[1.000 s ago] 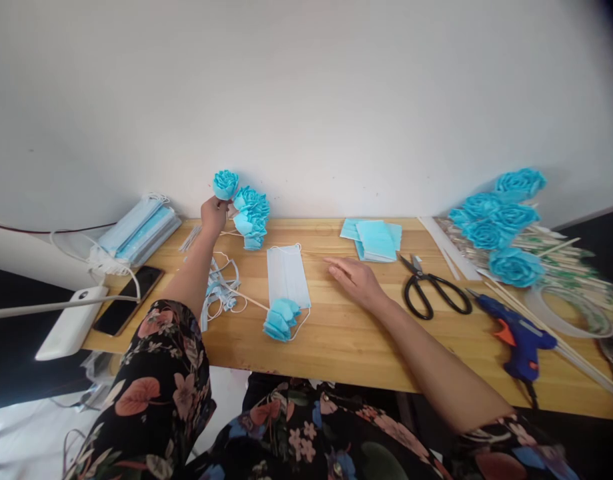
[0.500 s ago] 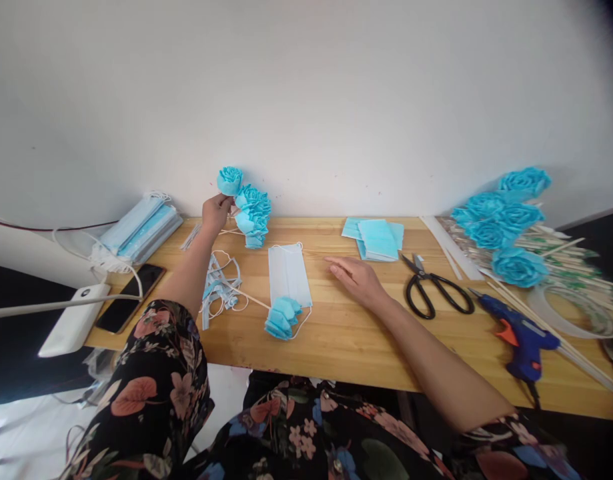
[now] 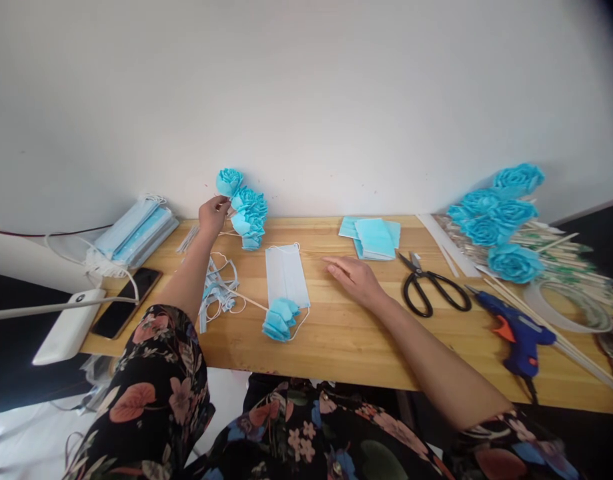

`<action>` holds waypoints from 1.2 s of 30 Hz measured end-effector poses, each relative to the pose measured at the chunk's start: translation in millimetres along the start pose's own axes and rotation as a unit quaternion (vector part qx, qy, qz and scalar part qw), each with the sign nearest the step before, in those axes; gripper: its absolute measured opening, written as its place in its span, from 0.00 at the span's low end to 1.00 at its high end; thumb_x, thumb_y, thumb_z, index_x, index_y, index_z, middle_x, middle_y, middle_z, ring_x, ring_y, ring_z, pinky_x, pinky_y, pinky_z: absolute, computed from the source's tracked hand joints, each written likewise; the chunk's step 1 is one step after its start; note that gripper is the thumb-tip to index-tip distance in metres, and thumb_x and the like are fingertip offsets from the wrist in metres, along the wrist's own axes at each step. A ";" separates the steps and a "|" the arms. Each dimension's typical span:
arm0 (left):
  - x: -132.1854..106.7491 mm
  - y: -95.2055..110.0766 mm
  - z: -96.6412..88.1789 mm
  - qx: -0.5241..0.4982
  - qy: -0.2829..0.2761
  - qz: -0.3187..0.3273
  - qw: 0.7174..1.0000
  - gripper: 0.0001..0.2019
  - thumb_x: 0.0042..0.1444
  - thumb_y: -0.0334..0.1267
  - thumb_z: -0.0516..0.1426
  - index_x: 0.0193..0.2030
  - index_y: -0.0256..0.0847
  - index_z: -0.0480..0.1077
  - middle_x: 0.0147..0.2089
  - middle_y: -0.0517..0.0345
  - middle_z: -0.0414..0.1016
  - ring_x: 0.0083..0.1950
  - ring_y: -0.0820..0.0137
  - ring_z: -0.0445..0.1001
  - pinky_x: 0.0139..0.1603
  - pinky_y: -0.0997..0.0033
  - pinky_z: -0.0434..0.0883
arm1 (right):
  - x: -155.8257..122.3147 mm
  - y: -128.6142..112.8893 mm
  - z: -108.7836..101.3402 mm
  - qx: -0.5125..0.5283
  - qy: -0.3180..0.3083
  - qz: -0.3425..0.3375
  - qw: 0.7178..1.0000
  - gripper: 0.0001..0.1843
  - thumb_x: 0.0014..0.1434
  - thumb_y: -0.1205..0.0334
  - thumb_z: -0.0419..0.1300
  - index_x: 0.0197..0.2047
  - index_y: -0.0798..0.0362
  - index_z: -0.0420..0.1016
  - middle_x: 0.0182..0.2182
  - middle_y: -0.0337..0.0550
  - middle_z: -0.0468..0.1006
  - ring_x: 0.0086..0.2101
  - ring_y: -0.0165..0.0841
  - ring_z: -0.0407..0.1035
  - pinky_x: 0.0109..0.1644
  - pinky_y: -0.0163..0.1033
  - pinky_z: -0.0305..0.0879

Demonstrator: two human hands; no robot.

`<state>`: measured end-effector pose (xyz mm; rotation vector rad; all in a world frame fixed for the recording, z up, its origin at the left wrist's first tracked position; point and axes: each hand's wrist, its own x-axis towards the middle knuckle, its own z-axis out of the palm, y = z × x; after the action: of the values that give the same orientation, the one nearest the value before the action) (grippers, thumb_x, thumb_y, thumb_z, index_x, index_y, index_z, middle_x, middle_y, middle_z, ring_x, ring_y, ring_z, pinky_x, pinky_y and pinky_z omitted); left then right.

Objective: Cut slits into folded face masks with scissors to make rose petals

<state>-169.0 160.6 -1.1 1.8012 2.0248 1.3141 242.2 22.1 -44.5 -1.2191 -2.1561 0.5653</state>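
My left hand (image 3: 213,215) is closed just beneath the head of a blue flower (image 3: 229,181) made of mask-like fabric, at the back left of the table. More blue flowers (image 3: 250,217) lie bunched against its right side. My right hand (image 3: 353,277) rests on the wood with its fingers stretched out, holding nothing. Between the hands lies a white and pale blue face mask (image 3: 287,277) with ear loops. A single blue flower (image 3: 280,320) on a thin stick overlaps the mask's near edge.
Cut straps (image 3: 221,293), a phone (image 3: 129,303), a white power bank (image 3: 70,327) and stacked masks (image 3: 136,233) are at left. Folded blue pieces (image 3: 376,238) lie behind my right hand. Scissors (image 3: 426,283), a glue gun (image 3: 519,330), sticks (image 3: 571,257) and finished flowers (image 3: 491,213) fill the right.
The whole view has shifted slightly. My left hand stays at the blue flower, and my right hand stays flat on the table.
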 end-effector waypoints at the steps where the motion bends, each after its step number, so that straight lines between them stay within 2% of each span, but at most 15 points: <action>1: -0.1 -0.3 0.5 0.003 0.003 0.000 1.000 0.12 0.53 0.40 0.56 0.38 0.39 0.79 0.38 0.52 0.82 0.35 0.64 0.77 0.46 0.66 0.72 | 0.0 0.0 0.1 0.002 0.000 0.000 1.000 0.22 0.72 0.51 0.51 0.56 0.50 0.82 0.47 0.48 0.87 0.47 0.43 0.81 0.51 0.47 0.75; 5: 0.3 0.5 0.8 0.018 0.014 -0.002 1.000 0.11 0.52 0.39 0.56 0.36 0.39 0.79 0.35 0.53 0.81 0.38 0.63 0.77 0.47 0.65 0.71 | -0.4 -0.1 -0.3 0.006 0.002 -0.003 1.000 0.21 0.72 0.52 0.51 0.56 0.48 0.82 0.46 0.47 0.87 0.47 0.41 0.81 0.51 0.46 0.75; 10: 2.6 3.0 -1.4 0.008 0.031 -0.010 0.999 0.11 0.52 0.37 0.55 0.36 0.39 0.80 0.29 0.54 0.78 0.34 0.63 0.77 0.45 0.65 0.72 | -1.3 0.4 -0.1 0.003 0.005 -0.002 1.000 0.21 0.72 0.51 0.51 0.55 0.48 0.82 0.45 0.46 0.87 0.46 0.42 0.82 0.50 0.46 0.76; 15: 5.0 -1.0 -0.6 -0.027 0.042 -0.013 0.999 0.18 0.54 0.38 0.54 0.45 0.37 0.81 0.40 0.51 0.83 0.36 0.64 0.78 0.47 0.66 0.73 | -1.1 1.3 1.0 0.006 0.009 0.000 1.000 0.21 0.72 0.51 0.51 0.56 0.48 0.82 0.45 0.47 0.87 0.46 0.42 0.82 0.50 0.47 0.75; 20: 3.8 -4.2 5.6 0.012 0.019 0.000 1.000 0.19 0.55 0.39 0.54 0.46 0.34 0.82 0.37 0.50 0.82 0.40 0.60 0.79 0.50 0.64 0.72 | -0.8 0.2 -0.3 0.005 0.003 0.003 1.000 0.21 0.72 0.51 0.51 0.56 0.47 0.82 0.46 0.46 0.87 0.47 0.42 0.81 0.51 0.47 0.75; 23: 2.7 -5.1 8.5 0.023 0.025 0.006 0.999 0.19 0.56 0.39 0.54 0.46 0.36 0.82 0.38 0.50 0.83 0.43 0.59 0.79 0.51 0.64 0.72 | -0.8 -0.4 -1.2 0.002 -0.003 0.007 1.000 0.22 0.72 0.51 0.51 0.56 0.48 0.82 0.46 0.47 0.87 0.47 0.43 0.81 0.51 0.47 0.75; 27: 3.4 -9.9 9.2 0.025 0.023 0.006 0.999 0.20 0.57 0.40 0.53 0.48 0.37 0.82 0.35 0.52 0.82 0.40 0.60 0.79 0.49 0.65 0.72 | -0.8 -0.1 -1.0 0.004 0.000 0.003 1.000 0.21 0.72 0.51 0.51 0.56 0.48 0.82 0.49 0.47 0.87 0.49 0.43 0.81 0.52 0.48 0.75; 32: 3.7 -14.7 8.4 0.026 0.023 -0.003 0.999 0.20 0.57 0.41 0.55 0.52 0.38 0.81 0.44 0.50 0.84 0.43 0.62 0.80 0.49 0.67 0.72 | -0.3 0.7 -0.8 0.006 -0.001 0.000 1.000 0.21 0.72 0.52 0.51 0.57 0.47 0.82 0.49 0.46 0.87 0.49 0.42 0.81 0.52 0.47 0.75; 36: 0.0 -11.7 4.8 0.019 0.032 -0.011 0.999 0.21 0.57 0.38 0.56 0.54 0.37 0.80 0.47 0.49 0.84 0.41 0.65 0.79 0.49 0.68 0.72 | 0.6 0.9 -1.1 0.002 -0.003 -0.001 1.000 0.21 0.72 0.52 0.51 0.57 0.47 0.82 0.49 0.46 0.87 0.49 0.43 0.81 0.53 0.49 0.75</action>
<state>-174.8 164.1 -11.8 1.7700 2.1093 1.3520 243.3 23.1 -44.1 -1.2142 -2.1597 0.5744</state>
